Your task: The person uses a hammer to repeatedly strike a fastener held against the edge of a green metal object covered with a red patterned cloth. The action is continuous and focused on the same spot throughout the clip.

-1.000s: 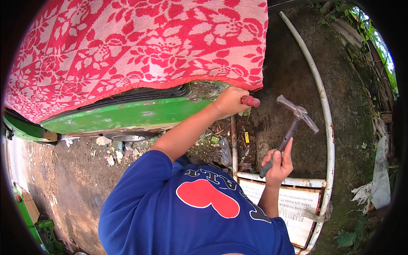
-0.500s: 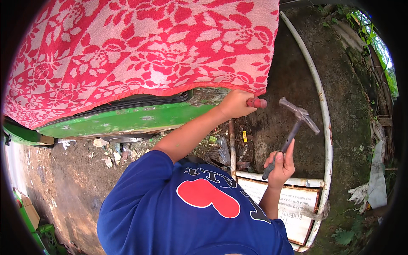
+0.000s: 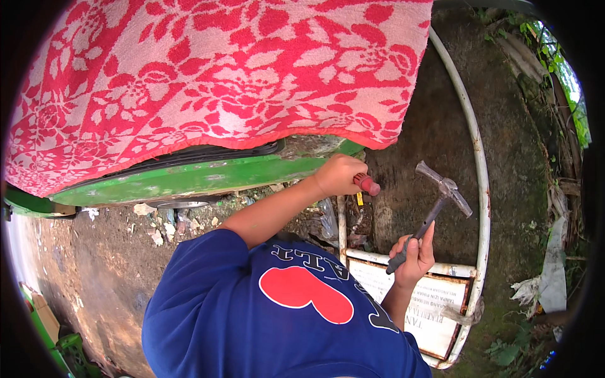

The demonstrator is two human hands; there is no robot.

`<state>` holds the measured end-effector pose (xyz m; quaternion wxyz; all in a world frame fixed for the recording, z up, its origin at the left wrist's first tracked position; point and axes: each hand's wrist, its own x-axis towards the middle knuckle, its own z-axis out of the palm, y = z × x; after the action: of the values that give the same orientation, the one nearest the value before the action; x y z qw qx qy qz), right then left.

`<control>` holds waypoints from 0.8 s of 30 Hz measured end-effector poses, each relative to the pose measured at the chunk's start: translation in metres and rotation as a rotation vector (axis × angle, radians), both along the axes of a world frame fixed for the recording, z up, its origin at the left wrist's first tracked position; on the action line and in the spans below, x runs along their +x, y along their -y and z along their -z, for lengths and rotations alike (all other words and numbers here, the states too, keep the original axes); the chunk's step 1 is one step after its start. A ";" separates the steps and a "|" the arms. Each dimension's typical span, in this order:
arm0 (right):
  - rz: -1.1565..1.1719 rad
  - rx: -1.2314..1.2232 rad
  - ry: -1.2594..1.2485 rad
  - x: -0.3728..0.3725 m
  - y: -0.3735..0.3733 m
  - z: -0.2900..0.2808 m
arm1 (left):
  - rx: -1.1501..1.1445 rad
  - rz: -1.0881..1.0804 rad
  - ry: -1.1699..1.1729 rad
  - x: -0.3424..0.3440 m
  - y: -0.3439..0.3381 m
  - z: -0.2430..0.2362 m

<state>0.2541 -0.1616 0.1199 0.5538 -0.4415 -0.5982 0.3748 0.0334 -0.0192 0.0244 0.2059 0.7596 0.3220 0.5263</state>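
My left hand (image 3: 339,174) is closed in a fist by the green car body panel (image 3: 220,178). A red tool handle (image 3: 367,184), like a screwdriver's, sticks out of its right side; the tool's other end is hidden. Lower right, my right hand (image 3: 413,257) grips a hammer (image 3: 423,222) by its dark handle. The hammer's metal head is raised up and to the right, apart from the red handle. A red and pink floral towel-like cloth (image 3: 252,75) drapes over the panel, its lower edge just above my left hand.
A rusty white pipe frame (image 3: 477,157) curves along the right, with a white printed sign board (image 3: 435,315) at its lower part. Litter (image 3: 324,220) lies on the dirt ground under the panel. Plants (image 3: 504,349) grow at the far right. A green crate (image 3: 75,353) stands lower left.
My left hand has moved slightly left and down with the red handle, away from the cloth's edge. My right hand and the hammer have shifted slightly left and down.
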 end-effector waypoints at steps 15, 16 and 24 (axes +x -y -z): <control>0.063 -0.138 -0.159 0.004 0.005 0.017 | 0.172 0.007 -0.035 0.005 0.005 -0.014; 0.063 -0.138 -0.160 0.004 0.005 0.018 | 0.168 0.005 -0.041 0.005 0.006 -0.014; 0.029 -0.140 -0.146 0.011 0.006 0.022 | 0.161 -0.011 -0.067 0.009 0.004 -0.017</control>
<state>0.2652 -0.1672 0.0977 0.5691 -0.4592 -0.5220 0.4390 0.0422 -0.0233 0.0410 0.1305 0.7891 0.2897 0.5257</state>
